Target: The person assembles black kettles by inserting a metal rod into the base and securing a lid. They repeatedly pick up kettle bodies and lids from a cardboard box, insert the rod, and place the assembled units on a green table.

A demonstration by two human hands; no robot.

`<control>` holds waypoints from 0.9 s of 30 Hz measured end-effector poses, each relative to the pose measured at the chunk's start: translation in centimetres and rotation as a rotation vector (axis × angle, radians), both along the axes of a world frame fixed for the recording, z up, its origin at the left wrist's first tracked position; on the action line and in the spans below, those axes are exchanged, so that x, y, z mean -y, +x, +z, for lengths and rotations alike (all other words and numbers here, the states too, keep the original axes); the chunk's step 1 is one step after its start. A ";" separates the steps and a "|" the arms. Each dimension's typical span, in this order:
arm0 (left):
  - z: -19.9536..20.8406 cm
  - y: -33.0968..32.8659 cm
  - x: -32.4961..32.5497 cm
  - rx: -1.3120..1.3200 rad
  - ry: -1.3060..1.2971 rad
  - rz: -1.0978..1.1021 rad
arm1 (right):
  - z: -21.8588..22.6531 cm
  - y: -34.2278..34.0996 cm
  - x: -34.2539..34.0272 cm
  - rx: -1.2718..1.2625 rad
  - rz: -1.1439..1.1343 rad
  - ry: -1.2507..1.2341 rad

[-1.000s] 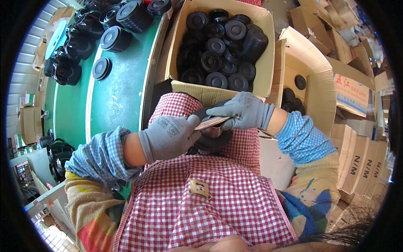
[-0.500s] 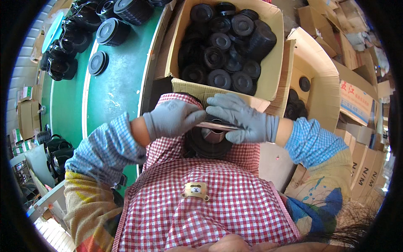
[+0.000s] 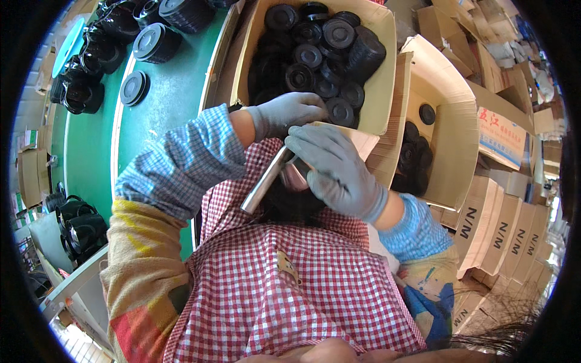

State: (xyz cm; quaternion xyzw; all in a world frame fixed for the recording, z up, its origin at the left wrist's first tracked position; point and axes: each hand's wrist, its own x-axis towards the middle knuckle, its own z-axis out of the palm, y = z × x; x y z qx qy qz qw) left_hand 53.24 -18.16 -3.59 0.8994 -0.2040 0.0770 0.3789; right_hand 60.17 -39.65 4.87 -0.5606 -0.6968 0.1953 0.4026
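Item: metal bar (image 3: pixel 260 190), bright, lying aslant above my lap, its far end beneath my right hand (image 3: pixel 336 172).
Item: black round part (image 3: pixel 292 204), beneath the bar, mostly hidden.
Right hand: grey glove, fingers nearly straight, thumb apart; I cannot tell whether it grips the bar.
Left hand (image 3: pixel 292 115): grey glove, fingers curled, at the carton's near side; I cannot tell whether it holds anything.
Item: red-and-white checked apron (image 3: pixel 296 302), over my front.
Item: open carton (image 3: pixel 382 91), far of the hands, heaped with black round lids (image 3: pixel 339 33).
Item: second carton (image 3: pixel 451 91), to its right, fewer black lids inside.
Item: green worktop (image 3: pixel 163 103), left, bearing lid stacks (image 3: pixel 156 43) and, farther left, glossy black vessels (image 3: pixel 83 95).
Item: flattened cartons (image 3: pixel 481 224), near right, ranked side by side.
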 end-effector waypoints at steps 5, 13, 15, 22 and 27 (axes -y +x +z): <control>1.4 -5.5 -1.2 -0.292 -0.078 0.479 | 1.9 -0.2 0.1 -0.134 0.048 -0.130; 9.2 -9.0 0.6 -0.546 0.165 0.569 | 3.4 2.9 1.4 0.130 0.118 -0.672; 10.3 -8.9 1.9 -0.429 0.283 0.406 | 2.2 4.0 2.3 0.094 0.087 -0.689; 10.4 -10.1 3.8 -0.482 0.195 0.396 | 0.4 4.1 2.3 0.104 0.121 -0.579; 8.5 -9.4 1.6 -0.398 0.202 0.333 | 1.7 1.7 2.9 0.205 0.057 -0.657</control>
